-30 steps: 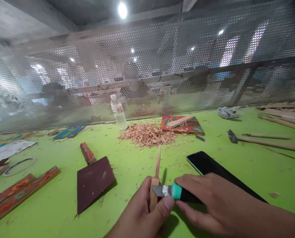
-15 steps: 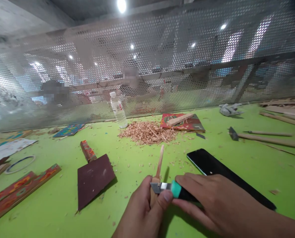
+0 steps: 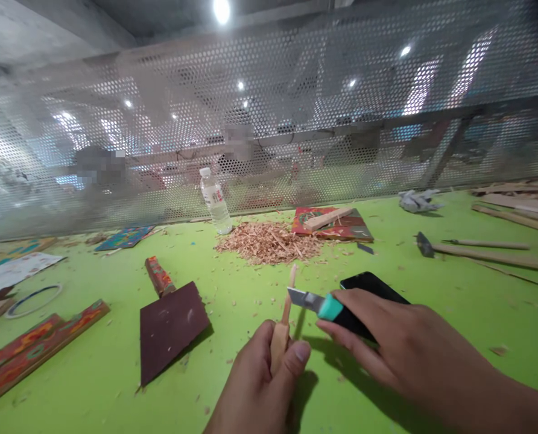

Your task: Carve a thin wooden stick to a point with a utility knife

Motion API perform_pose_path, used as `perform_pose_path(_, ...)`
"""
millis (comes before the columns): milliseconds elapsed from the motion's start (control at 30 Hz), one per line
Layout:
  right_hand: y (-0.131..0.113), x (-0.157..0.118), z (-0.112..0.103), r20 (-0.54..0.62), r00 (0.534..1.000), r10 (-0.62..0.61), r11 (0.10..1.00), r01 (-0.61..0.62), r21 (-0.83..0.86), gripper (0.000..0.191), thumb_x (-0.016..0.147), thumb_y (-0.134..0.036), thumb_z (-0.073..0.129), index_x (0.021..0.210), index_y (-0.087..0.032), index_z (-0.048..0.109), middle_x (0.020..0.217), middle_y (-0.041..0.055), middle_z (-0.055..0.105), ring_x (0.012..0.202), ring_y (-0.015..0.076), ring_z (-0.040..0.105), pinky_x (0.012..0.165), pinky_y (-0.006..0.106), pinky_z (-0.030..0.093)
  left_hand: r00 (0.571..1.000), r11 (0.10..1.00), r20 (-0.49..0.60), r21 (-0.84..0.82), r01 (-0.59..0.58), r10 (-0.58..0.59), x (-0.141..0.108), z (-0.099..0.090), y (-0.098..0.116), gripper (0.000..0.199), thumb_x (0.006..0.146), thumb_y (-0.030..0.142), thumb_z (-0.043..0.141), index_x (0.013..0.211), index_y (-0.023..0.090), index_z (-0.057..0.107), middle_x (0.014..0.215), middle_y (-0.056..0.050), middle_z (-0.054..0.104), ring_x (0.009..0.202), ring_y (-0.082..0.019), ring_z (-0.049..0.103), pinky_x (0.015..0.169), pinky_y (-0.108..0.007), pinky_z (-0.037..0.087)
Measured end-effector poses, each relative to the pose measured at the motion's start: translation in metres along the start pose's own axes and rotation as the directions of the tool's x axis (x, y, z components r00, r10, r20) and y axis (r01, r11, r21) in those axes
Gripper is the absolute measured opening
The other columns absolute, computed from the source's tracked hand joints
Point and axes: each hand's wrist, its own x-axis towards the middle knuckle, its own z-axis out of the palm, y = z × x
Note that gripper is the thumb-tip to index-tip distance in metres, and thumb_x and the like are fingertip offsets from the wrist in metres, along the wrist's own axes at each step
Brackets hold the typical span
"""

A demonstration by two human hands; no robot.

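My left hand (image 3: 269, 374) is closed around the thick end of a carved wooden stick (image 3: 280, 342), whose narrow shaft points up and away from me. In my right hand (image 3: 386, 343) is a utility knife (image 3: 331, 307) with a black and teal handle. Its blade lies across the upper part of the thin shaft; whether it touches the wood, I cannot tell. My left thumb rests along the thick end, apart from the knife. Partly hidden behind my right hand lies a black phone (image 3: 377, 286).
Wood shavings (image 3: 269, 242) are heaped ahead, beside a water bottle (image 3: 215, 202). Brown sandpaper (image 3: 174, 331) and painted wood strips (image 3: 38, 349) lie left. A hammer (image 3: 477, 250), a thin tool (image 3: 490, 243) and crumpled paper (image 3: 418, 201) are at right. Perforated metal sheeting (image 3: 269, 120) stands behind.
My right hand has moved the knife up and away from my left thumb, from the stick's shoulder to its thin shaft. My left hand keeps its hold.
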Motion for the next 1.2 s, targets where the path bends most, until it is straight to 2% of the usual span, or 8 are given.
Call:
perform_pose_path(233,0.011,-0.006,0.009,0.132,0.989,0.06,0.994,-0.047,-0.095,0.036,0.112,-0.042,0.036,0.091,-0.024,0.06,0.07,0.0021,0.065,0.047,0.0224,0.064,0.044,0.036,0.04,0.998,0.999,-0.046,-0.014,0.03,-0.03,-0.001,0.006,0.002,0.043,0.092,0.064,0.069,0.089,0.023,0.055,0.067,0.008,0.046,0.054,-0.008,0.042,0.056,-0.022,0.038)
perform_pose_path(400,0.005,-0.011,0.011,0.238,0.967,0.086,0.995,-0.071,-0.072,0.028,0.107,-0.035,0.046,0.095,-0.022,0.068,0.079,0.0065,0.073,0.061,0.0258,0.072,0.053,0.037,0.05,0.997,0.994,0.007,-0.068,0.08,-0.08,0.0,0.007,0.001,0.046,0.092,0.068,0.065,0.091,0.025,0.048,0.055,0.013,0.043,0.037,-0.005,0.035,0.039,-0.018,0.029)
perform_pose_path(500,0.001,-0.01,0.01,0.28,0.954,0.107,0.994,-0.105,-0.019,0.032,0.108,-0.036,0.045,0.1,-0.02,0.072,0.086,0.0088,0.077,0.067,0.0261,0.075,0.059,0.039,0.057,0.993,0.99,0.038,-0.082,0.118,-0.115,0.001,0.007,0.003,0.054,0.086,0.074,0.069,0.091,0.026,0.046,0.05,0.014,0.045,0.034,-0.005,0.036,0.036,-0.017,0.033)
perform_pose_path(633,0.008,0.0,0.0,0.209,0.965,0.157,0.984,-0.17,0.045,0.042,0.11,-0.04,0.038,0.123,-0.016,0.071,0.109,0.0131,0.081,0.087,0.027,0.08,0.074,0.041,0.064,0.99,0.986,0.048,-0.101,0.137,-0.132,0.002,0.008,0.006,0.059,0.08,0.076,0.073,0.093,0.025,0.047,0.045,0.013,0.047,0.034,-0.005,0.039,0.036,-0.015,0.034)
perform_pose_path(800,0.042,-0.005,-0.018,0.14,0.979,0.149,0.988,-0.142,-0.064,0.047,0.109,-0.044,0.039,0.12,-0.017,0.076,0.124,0.0146,0.078,0.11,0.0329,0.076,0.092,0.051,0.065,0.984,0.979,0.048,-0.102,0.178,-0.174,0.002,0.009,0.005,0.064,0.075,0.08,0.074,0.094,0.025,0.046,0.044,0.012,0.048,0.035,-0.006,0.039,0.035,-0.014,0.032)
perform_pose_path(967,0.069,-0.045,-0.019,0.129,0.973,0.192,0.97,-0.167,-0.179,0.052,0.107,-0.052,0.04,0.126,-0.022,0.079,0.133,0.011,0.075,0.117,0.0375,0.074,0.096,0.062,0.063,0.989,0.986,0.027,-0.074,0.146,-0.145,0.001,0.008,0.004,0.063,0.078,0.084,0.067,0.093,0.026,0.047,0.047,0.014,0.043,0.034,-0.005,0.037,0.034,-0.015,0.033)
perform_pose_path(1100,0.069,-0.068,-0.013,0.15,0.967,0.204,0.972,-0.181,-0.151,0.052,0.107,-0.051,0.039,0.128,-0.025,0.079,0.134,0.0083,0.074,0.118,0.0368,0.074,0.095,0.063,0.063,0.991,0.991,0.007,-0.017,0.135,-0.135,0.0,0.005,0.005,0.064,0.078,0.086,0.065,0.094,0.026,0.049,0.056,0.015,0.039,0.032,-0.004,0.037,0.031,-0.016,0.032)
perform_pose_path(1200,0.071,-0.07,-0.017,0.114,0.952,0.285,0.956,-0.274,-0.106,0.053,0.105,-0.057,0.04,0.124,-0.029,0.08,0.131,0.0061,0.076,0.115,0.0361,0.075,0.096,0.061,0.063,0.988,0.988,0.016,0.004,0.157,-0.157,-0.001,0.006,0.008,0.063,0.079,0.086,0.064,0.095,0.026,0.05,0.054,0.015,0.035,0.032,-0.004,0.035,0.031,-0.015,0.028)
